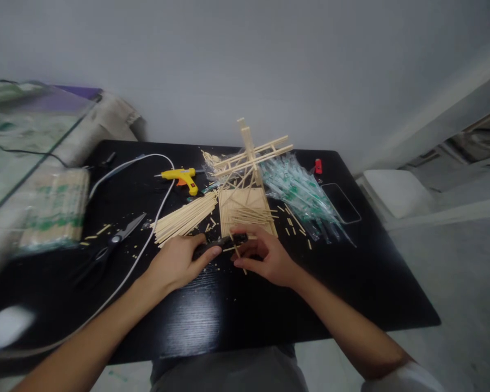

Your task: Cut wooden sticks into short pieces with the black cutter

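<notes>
My left hand (183, 260) is closed around a black hand tool (220, 244), whose exact kind is blurred. In my right hand (267, 256) a thin wooden stick (239, 255) is pinched between thumb and fingers, crossing the tool's far end. Just beyond both hands lies a flat panel of sticks (228, 204) with loose sticks on top. A windmill-like stick frame (251, 152) with crossed arms rises behind it. Left of the panel, a bundle of long sticks (188, 218) is fanned out on the black table (269, 316).
A yellow glue gun (183, 177) and black-handled scissors (114, 242) lie to the left, with a white cable (147, 247) curving past them. Wrapped chopsticks (298, 190), a phone (341, 202) and a small red object (318, 166) are on the right. A packed stick bundle (55, 209) sits far left.
</notes>
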Motion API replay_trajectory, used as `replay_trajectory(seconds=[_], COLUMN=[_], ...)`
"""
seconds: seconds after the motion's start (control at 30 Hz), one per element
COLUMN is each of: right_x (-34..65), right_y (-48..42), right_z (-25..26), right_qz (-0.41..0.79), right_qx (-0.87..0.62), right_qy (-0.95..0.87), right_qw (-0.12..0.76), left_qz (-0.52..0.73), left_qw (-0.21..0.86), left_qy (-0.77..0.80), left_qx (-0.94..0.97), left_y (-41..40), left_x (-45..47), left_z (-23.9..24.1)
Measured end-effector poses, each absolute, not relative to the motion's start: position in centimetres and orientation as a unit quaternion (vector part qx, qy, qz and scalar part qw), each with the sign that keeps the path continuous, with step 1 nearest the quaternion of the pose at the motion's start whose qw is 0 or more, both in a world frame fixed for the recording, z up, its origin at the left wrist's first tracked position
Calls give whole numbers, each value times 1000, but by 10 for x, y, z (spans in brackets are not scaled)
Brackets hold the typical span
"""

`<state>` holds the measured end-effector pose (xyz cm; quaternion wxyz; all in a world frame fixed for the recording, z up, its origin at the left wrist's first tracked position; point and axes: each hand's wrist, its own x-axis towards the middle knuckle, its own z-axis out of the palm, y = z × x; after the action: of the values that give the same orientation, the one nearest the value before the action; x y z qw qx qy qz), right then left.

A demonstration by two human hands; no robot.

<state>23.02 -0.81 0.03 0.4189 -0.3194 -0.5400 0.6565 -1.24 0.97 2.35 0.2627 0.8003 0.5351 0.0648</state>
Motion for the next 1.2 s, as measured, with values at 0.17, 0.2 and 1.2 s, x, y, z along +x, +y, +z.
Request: replay_trajectory(seconds=[0.17,0.2,1.2], right_x=[233,234,232], right_y=[-4,-3,-2], right_z=[-1,-2,-9], right_qz=[675,682,615], right_qx=[-303,-305,-398], right_qy=[-541,-536,-571], right_qw=[400,393,371], left_qz=[46,44,223], left_qw=[254,249,255], left_qy=[529,531,597], left_qx=[808,809,727], left_y=[5,4,24], left_x=[-8,-8,-20], left_z=[22,22,21])
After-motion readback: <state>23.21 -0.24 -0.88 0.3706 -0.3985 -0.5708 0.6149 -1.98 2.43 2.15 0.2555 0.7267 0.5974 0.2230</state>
